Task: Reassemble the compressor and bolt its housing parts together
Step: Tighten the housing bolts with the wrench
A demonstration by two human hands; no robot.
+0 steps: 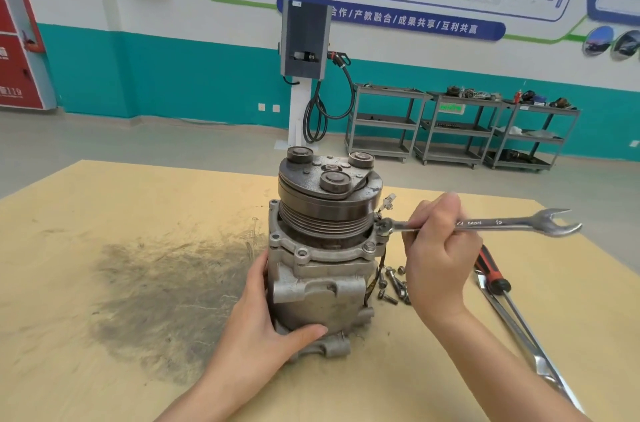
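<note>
The grey metal compressor (322, 286) stands upright on the wooden table (104, 283), its dark pulley and clutch plate (329, 186) on top. My left hand (266, 314) grips the lower left side of the housing, thumb across the front. My right hand (440, 255) holds a silver combination wrench (491, 226) by its shaft. The wrench's ring end sits on a bolt (383, 226) at the housing flange's right side; its open jaw points right. Several loose bolts (393, 283) lie on the table just right of the compressor.
A red-and-black-handled screwdriver (493, 274) and a long silver wrench (530, 338) lie at the right of the table. A dark grease stain (166, 283) covers the table left of the compressor. Beyond stand a charging post (304, 75) and grey shelf carts (457, 127).
</note>
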